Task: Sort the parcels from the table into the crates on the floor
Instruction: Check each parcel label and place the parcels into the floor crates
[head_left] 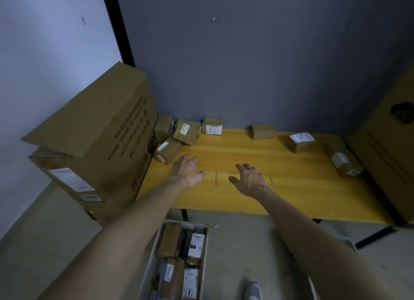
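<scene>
Over the near half of the bench, the left hand and the right hand reach forward with palms down and hold nothing. The fingers of the left hand are straight and a little spread. Those of the right hand are spread and slightly bent.

At least four parcels lie in a cluster at ten to eleven o'clock from the left hand, against a big carton. The nearest parcel is just beside the left fingertips. Three more lie at one to three o'clock from the right hand, well apart from it.

The step in hand seems to be the reach for the next parcel. The left hand is best placed for the nearest one. A good grip would put the thumb on one side and the fingers on the opposite side. A straight lift would keep it from dragging its neighbours. Keeping the label up would let the person read it before choosing a crate. Lowering the parcel into the crate is safer than dropping it.

On the floor at six o'clock, between the forearms, stands a white crate. It holds brown parcels, some with white labels, and a dark packet, all closely packed, so little room shows. A second crate stands at four o'clock. Only its rim and a gridded wall show, because the right arm hides what is inside.
</scene>
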